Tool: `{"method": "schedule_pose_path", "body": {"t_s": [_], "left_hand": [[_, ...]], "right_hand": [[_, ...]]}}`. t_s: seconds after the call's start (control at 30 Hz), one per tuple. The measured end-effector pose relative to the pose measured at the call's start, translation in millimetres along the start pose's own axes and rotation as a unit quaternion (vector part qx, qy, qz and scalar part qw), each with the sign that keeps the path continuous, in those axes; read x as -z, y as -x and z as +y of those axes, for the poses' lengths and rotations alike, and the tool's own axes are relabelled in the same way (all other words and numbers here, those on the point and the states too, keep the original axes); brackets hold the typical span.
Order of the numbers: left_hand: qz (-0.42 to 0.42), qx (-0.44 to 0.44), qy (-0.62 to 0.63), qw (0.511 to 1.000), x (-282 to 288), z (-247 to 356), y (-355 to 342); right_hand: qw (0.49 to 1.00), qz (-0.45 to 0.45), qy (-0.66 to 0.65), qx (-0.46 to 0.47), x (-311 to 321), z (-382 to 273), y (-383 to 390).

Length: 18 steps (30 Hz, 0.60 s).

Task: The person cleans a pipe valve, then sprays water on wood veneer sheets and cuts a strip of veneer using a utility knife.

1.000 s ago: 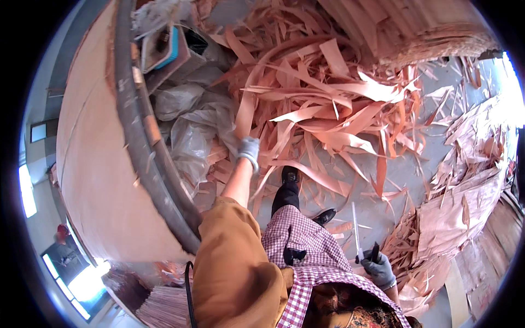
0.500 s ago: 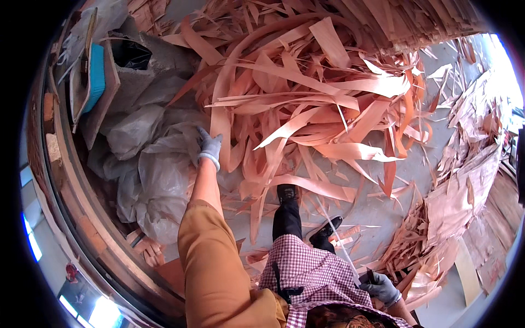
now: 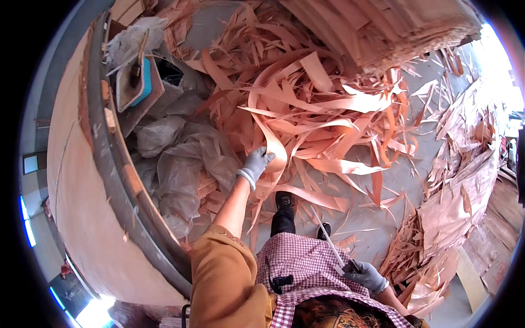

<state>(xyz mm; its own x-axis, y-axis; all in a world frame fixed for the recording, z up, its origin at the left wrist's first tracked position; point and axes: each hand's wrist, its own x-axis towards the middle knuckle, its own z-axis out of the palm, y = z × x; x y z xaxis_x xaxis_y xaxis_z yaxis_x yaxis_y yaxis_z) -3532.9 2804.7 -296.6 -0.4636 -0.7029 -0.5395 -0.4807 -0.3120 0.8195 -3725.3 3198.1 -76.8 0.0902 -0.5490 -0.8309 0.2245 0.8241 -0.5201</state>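
In a gray work glove, my left hand [image 3: 256, 165] is closed on a curled reddish wood veneer strip [image 3: 274, 148] at the near left side of a tangled heap of veneer strips [image 3: 366, 103]. My gloved right hand [image 3: 367, 277] stays low by the checkered apron [image 3: 298, 257], with its fingers wrapped round a long, thin, pale stick-like tool [image 3: 327, 238]. Something dark shows at its grip; I cannot make out the tool's exact kind.
Crumpled clear plastic sheeting [image 3: 186, 167] lies left of the heap, near a teal-edged box [image 3: 143, 85]. A curved bench edge with a large pale sheet [image 3: 90, 218] borders the left. A veneer stack [image 3: 394, 33] stands far; scraps [image 3: 445, 202] pile along the right.
My left hand has moved right from beside the plastic sheeting and taken hold of a veneer strip, which now bends. The view has shifted, showing more of the bench; my right hand keeps its tool.
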Motion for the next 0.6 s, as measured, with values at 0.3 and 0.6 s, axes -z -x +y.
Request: {"method": "schedule_pose_path", "body": {"t_s": [0.3,0.6], "left_hand": [[-0.092,-0.269,0.266,0.921,-23.1,314.0,209.3],[0.28,-0.574,0.165,0.752,95.2,416.6,470.3]], "right_hand": [[0.978,0.001,0.093,0.188,38.3,26.3,105.7],[0.966,0.003,-0.072,0.248,47.0,9.9,207.0]]}}
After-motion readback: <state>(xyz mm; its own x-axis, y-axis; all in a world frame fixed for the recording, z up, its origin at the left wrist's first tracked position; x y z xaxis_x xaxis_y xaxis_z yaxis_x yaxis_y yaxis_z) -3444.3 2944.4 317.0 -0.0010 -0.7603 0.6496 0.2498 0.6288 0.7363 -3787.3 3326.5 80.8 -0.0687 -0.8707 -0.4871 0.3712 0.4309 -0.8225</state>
